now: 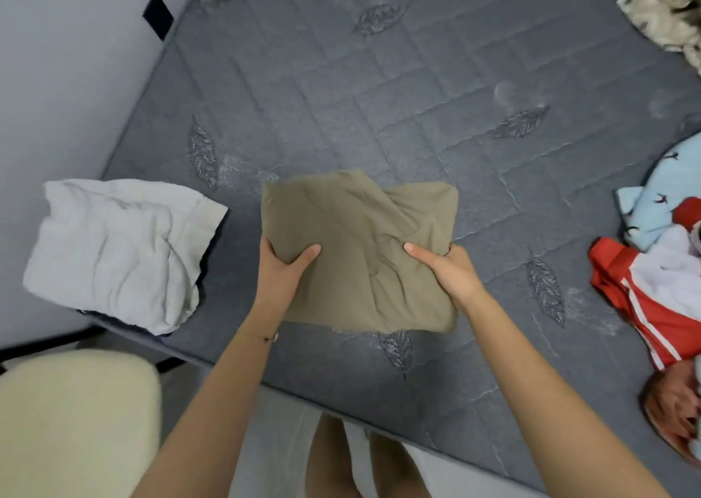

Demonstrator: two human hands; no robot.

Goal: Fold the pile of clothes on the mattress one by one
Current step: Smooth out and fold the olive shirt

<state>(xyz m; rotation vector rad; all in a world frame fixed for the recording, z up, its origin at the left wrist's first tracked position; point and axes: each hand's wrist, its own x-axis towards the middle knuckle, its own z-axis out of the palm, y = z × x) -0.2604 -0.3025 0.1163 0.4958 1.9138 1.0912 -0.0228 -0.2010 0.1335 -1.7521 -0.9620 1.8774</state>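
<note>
A folded olive-tan garment [352, 217] lies in a rough square on the grey quilted mattress [379, 99], near its front edge. My left hand [282, 270] grips the garment's left side, thumb on top and fingers tucked under. My right hand [445, 270] grips its right side the same way. A folded white garment [113, 247] rests on darker folded clothes at the mattress's left corner. The unfolded pile [660, 270] of red, white and light blue clothes sits at the right edge.
A camouflage-patterned cloth [667, 8] lies at the far right corner. A grey wall [57, 80] runs along the left. A cream cushioned seat [72, 421] stands at the lower left beside the mattress. My legs show below the front edge.
</note>
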